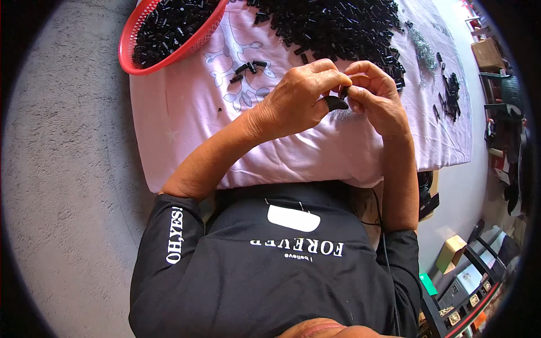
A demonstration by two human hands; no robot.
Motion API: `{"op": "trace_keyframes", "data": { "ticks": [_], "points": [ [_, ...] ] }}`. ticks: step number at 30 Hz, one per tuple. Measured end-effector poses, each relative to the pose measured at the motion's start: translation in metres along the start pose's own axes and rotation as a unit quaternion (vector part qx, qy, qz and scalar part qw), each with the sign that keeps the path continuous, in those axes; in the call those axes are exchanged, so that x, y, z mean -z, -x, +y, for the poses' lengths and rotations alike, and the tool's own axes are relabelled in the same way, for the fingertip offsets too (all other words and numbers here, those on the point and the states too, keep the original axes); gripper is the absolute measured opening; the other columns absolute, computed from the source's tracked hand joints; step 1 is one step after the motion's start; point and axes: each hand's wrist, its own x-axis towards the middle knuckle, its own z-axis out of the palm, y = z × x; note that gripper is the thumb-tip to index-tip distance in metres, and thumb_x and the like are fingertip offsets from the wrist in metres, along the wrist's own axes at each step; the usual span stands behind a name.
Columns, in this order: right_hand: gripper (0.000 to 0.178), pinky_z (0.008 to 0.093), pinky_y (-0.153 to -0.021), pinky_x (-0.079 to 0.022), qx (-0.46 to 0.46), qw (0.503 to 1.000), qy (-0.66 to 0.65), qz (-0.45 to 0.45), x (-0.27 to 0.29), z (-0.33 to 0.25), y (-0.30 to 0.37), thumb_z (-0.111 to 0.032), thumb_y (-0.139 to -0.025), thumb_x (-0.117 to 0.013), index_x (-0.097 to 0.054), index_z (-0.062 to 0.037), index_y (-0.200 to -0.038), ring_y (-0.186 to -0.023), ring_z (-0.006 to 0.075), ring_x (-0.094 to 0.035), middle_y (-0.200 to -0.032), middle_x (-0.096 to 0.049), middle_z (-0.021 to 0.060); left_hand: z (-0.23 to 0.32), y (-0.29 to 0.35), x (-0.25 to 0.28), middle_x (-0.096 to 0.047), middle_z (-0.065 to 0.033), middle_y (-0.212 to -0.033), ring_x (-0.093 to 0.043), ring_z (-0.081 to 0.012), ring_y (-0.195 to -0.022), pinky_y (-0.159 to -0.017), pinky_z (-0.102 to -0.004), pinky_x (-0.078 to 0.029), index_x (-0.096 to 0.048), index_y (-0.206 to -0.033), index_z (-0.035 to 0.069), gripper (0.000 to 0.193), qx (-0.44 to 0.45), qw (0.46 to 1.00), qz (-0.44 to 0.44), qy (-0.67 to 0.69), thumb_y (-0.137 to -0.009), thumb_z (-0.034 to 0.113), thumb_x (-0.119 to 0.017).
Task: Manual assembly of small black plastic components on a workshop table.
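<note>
Pinching a small black piece between them, a person's left hand and right hand meet at the fingertips over the near part of a worktop draped in pink patterned cloth. Both grips are pressed together on the part, which the fingers largely hide; whether it is one piece or two being joined cannot be told. A black finger cover sheathes what looks like the left thumb.

Just beyond the hands spreads a broad heap of black pieces, loose and tumbled, running off the far edge of view. To its left, a few stray pieces lie together on the cloth, apart from the heap. On the right side sit a mound of small, pale, see-through bits and, nearer the person, a smaller scatter of slim black parts.

At the far left stands a red basket, well filled with similar black pieces. By the look of it, the work is well under way but far from over: one piece is in hand, unfinished as far as can be judged, while plenty lies both in the basket and on the cloth. Which of the two stocks is done and which is left is not clear from this view.
</note>
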Motion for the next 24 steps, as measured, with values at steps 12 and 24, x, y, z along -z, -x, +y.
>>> {"op": "trace_keyframes", "data": {
  "ticks": [12, 24],
  "points": [
    [0.022, 0.0174, -0.054, -0.044, -0.025, 0.999, -0.015, -0.024, 0.003, 0.001, -0.001, -0.007, -0.089, -0.07, -0.06, -0.0051, -0.108, -0.061, 0.0047, -0.055, -0.086, -0.068, 0.0023, 0.002, 0.003, -0.005, -0.062, -0.0111, -0.084, -0.065, -0.0235, -0.072, -0.066, -0.0317, -0.055, -0.063, -0.1, 0.001, 0.04, -0.016, 0.999, 0.034, -0.009, -0.064, -0.015, -0.059],
    [0.025, 0.0174, -0.055, -0.043, 0.021, 1.0, 0.01, 0.018, 0.004, -0.001, -0.001, -0.011, -0.092, -0.067, -0.062, -0.0056, -0.116, -0.064, 0.0058, -0.058, -0.093, -0.072, 0.009, -0.028, -0.002, 0.039, -0.062, -0.0096, -0.083, -0.062, -0.0206, -0.074, -0.069, -0.032, -0.051, -0.066, -0.095, 0.001, 0.021, 0.104, 0.984, 0.039, -0.142, -0.073, 0.003, -0.068]
  ]
}}
